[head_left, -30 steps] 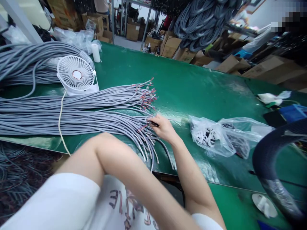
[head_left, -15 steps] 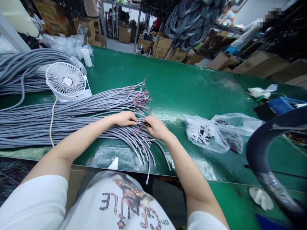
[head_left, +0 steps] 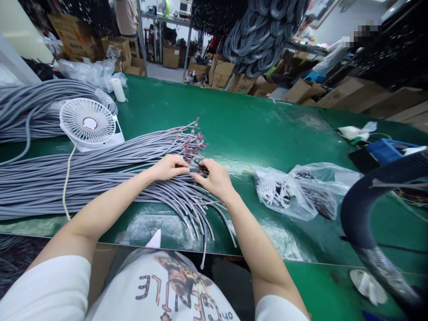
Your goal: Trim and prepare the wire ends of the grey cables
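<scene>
Many grey cables (head_left: 100,171) lie across the left of the green table, some ends showing red and blue wires, others hanging toward the front edge in a pale sheath. My left hand (head_left: 171,167) pinches a grey cable near its end, above the bundle. Just to its right, my right hand (head_left: 214,177) has its fingers closed around a small dark tool (head_left: 203,169), held at the end of that cable. The tool is mostly hidden by the fingers, and its exact shape cannot be made out.
A white fan (head_left: 89,123) stands behind the cables, near a coiled grey cable bundle (head_left: 43,104). Clear bags of small parts (head_left: 276,189) lie to the right, before a thick dark hose (head_left: 357,205). Boxes and people are beyond the table.
The view has shifted slightly, so the table sits lower in it. My right hand has turned a little, its thumb now nearer my left hand, and the red wires between the hands show less.
</scene>
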Tool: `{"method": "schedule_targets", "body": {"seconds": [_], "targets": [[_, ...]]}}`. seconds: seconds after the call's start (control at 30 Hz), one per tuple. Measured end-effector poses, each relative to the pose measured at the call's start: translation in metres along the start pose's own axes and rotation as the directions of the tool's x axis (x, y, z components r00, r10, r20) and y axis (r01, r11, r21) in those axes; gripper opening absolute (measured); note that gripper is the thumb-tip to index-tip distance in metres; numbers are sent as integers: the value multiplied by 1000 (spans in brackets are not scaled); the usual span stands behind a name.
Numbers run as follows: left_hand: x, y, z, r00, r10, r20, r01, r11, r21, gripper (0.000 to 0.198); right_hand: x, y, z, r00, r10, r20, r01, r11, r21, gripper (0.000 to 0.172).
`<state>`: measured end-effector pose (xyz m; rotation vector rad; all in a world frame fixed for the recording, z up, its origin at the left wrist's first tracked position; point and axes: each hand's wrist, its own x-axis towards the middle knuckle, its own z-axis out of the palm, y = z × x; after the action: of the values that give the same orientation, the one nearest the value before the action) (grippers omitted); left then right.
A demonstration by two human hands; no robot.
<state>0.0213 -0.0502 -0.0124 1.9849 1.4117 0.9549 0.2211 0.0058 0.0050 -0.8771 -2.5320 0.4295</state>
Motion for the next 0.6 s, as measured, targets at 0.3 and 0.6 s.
{"method": "schedule_targets", "body": {"seconds": [0.3,0.6], "targets": [[-1,12,-21,949,-6,315,70,979,-191,41,5,14,-15,957,-218,189,166,952,258,16],[29,1,-58,979,-201,-45,201,980,1,32,-9,43,-50,967,109,-230,-42,960,278,19]]}}
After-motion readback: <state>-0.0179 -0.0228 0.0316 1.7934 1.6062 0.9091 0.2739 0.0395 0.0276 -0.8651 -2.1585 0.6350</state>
